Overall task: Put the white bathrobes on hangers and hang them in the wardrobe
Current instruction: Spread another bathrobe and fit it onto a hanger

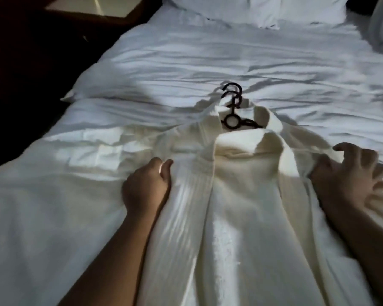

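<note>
Hands, left (146,184) and right (345,175), grip bathrobe (241,195) beneath two black hanger hooks (233,94).

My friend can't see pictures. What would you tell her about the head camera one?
A white bathrobe lies on a bed with white sheets, while a person's left hand and right hand grip its front on either side. Two dark hanger hooks stick out at its collar.

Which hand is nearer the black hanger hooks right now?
Left. The left hand grips the bathrobe front below-left of the hanger hooks; the right hand clutches its fabric farther off, below-right.
</note>
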`<action>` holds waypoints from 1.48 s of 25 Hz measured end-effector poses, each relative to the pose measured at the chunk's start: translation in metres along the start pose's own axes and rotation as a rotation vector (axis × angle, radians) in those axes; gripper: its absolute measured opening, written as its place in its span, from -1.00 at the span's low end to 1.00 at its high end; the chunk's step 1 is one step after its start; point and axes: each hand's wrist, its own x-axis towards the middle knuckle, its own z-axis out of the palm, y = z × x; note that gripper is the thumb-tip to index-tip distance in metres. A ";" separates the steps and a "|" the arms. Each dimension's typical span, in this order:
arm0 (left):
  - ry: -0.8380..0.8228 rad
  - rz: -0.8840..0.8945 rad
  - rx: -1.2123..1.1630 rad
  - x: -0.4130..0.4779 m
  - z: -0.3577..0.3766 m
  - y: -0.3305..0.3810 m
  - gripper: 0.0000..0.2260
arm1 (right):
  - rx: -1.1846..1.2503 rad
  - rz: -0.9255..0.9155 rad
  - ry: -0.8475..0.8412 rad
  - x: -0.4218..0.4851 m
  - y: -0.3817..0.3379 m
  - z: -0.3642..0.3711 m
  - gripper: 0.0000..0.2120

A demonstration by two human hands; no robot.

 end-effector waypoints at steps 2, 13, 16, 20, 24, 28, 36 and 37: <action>-0.010 0.016 0.024 0.001 0.005 -0.001 -0.58 | 0.230 -0.200 0.115 -0.029 -0.048 -0.018 -0.75; -0.074 -0.069 -0.029 0.008 0.003 0.001 -0.59 | 0.193 -0.564 -0.396 -0.143 -0.165 0.097 -0.76; -0.097 -0.071 -0.058 0.009 0.001 -0.001 -0.62 | 0.135 -0.621 -0.383 -0.148 -0.165 0.102 -0.80; -0.520 -0.100 -0.393 0.033 -0.032 -0.023 -0.74 | 0.056 -0.676 -0.418 -0.143 -0.165 0.105 -0.78; -1.331 -0.391 -0.796 0.041 -0.094 -0.085 -0.52 | -0.005 -0.708 -0.391 -0.148 -0.166 0.108 -0.78; -1.311 -0.379 -1.248 0.008 -0.133 -0.119 -0.60 | -0.070 -0.709 -0.387 -0.148 -0.169 0.112 -0.72; -1.215 -0.125 -0.395 0.070 -0.249 -0.187 -0.74 | -0.178 -0.724 -0.376 -0.149 -0.169 0.116 -0.70; -1.130 -0.157 -0.417 0.077 -0.256 -0.199 -0.71 | -0.179 -0.727 -0.373 -0.149 -0.169 0.116 -0.69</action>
